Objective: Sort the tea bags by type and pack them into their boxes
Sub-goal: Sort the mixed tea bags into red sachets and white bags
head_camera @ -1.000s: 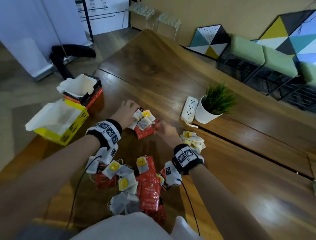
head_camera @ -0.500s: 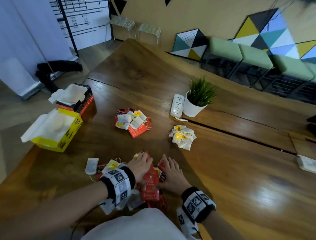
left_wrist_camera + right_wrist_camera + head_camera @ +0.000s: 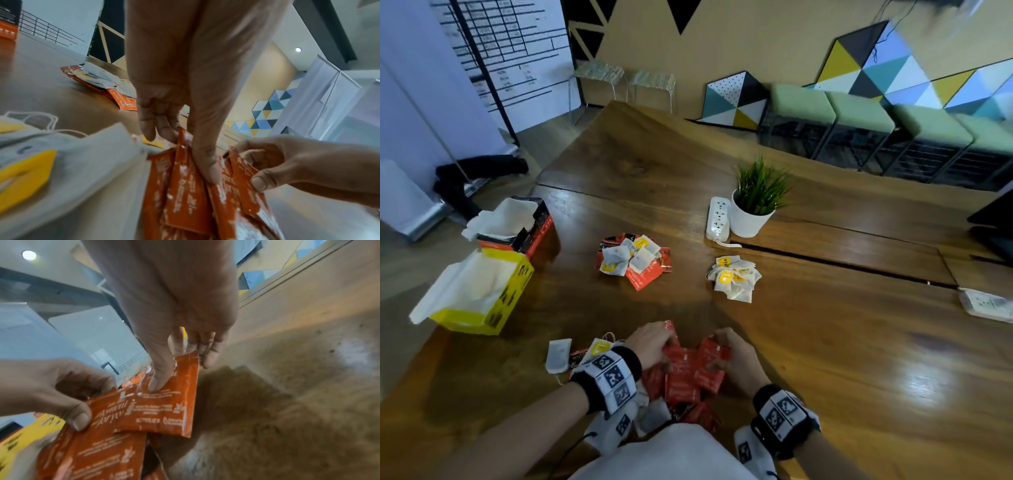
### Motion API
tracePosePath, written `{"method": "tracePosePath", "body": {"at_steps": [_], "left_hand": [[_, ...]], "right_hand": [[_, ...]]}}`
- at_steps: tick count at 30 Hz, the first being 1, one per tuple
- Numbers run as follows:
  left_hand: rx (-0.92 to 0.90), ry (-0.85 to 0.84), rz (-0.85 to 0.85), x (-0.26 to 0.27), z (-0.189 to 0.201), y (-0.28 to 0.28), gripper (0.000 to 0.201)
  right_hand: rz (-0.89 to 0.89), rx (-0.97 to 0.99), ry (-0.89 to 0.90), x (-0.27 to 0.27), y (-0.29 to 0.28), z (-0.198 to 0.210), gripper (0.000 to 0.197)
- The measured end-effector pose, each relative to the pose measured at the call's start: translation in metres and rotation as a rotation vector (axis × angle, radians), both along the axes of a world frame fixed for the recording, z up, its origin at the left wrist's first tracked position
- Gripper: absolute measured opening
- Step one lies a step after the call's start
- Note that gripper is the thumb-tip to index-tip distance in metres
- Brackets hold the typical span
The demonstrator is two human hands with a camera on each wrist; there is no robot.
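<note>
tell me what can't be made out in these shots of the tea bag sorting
- Near pile: its lower part is hidden in the head view by the left hand, right hand and white clothing.
- Yellow box and red box: white liners cover the insides, so contents cannot be told.
- Red sachets: print too blurred to read in both wrist views.
- Mixed pile: the count is unclear, as the bags overlap.

Wooden table point(image 3: 825, 342), white potted plant point(image 3: 753, 209) touching a power strip point(image 3: 718, 218), green stools point(image 3: 859, 116) behind
</note>
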State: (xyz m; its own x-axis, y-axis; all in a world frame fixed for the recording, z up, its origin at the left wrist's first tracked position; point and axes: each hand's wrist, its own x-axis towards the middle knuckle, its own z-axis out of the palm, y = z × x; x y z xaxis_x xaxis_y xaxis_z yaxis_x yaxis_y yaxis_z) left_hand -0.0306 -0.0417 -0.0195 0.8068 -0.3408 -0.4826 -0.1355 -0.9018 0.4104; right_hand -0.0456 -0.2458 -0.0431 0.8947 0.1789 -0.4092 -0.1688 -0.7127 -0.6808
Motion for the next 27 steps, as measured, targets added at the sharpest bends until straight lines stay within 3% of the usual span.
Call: {"method": "tracePosePath", "body": {"at_steps": [2,5,9,12,16,23,27], "left_hand": [[-0.052,0.024,0.033,0.001,0.011,0.005,0.036],[-0.242,0.069,0.163,0.002,0.023,0.017,0.015],[-0.428,0.124,0.374,0.005,0.027,0.032,0.020],[-0.490,0.150,0.435,0.006,0.029,0.034,0.019],[-0.427,0.127,0.427,0.006,0.024,0.038,0.019],[-0.197,0.136,0.181,-0.014,0.014,0.025,0.034],[-0.187,0.079,0.179,-0.011,0.010,0.024,0.026]], "right_hand": [[-0.050,0.067,0.004,-0.001,-0.010,0.010,0.034],[-0.097,0.096,-0.050,-0.004,-0.027,0.022,0.015],[-0.174,0.173,-0.039,-0.008,-0.046,0.035,0.012],[-0.218,0.241,-0.037,-0.011,-0.053,0.044,0.013],[-0.239,0.256,-0.013,-0.012,-0.053,0.047,0.017],[-0.196,0.210,0.090,-0.016,-0.050,0.031,0.024],[-0.130,0.124,0.154,-0.016,-0.052,0.022,0.032]]}}
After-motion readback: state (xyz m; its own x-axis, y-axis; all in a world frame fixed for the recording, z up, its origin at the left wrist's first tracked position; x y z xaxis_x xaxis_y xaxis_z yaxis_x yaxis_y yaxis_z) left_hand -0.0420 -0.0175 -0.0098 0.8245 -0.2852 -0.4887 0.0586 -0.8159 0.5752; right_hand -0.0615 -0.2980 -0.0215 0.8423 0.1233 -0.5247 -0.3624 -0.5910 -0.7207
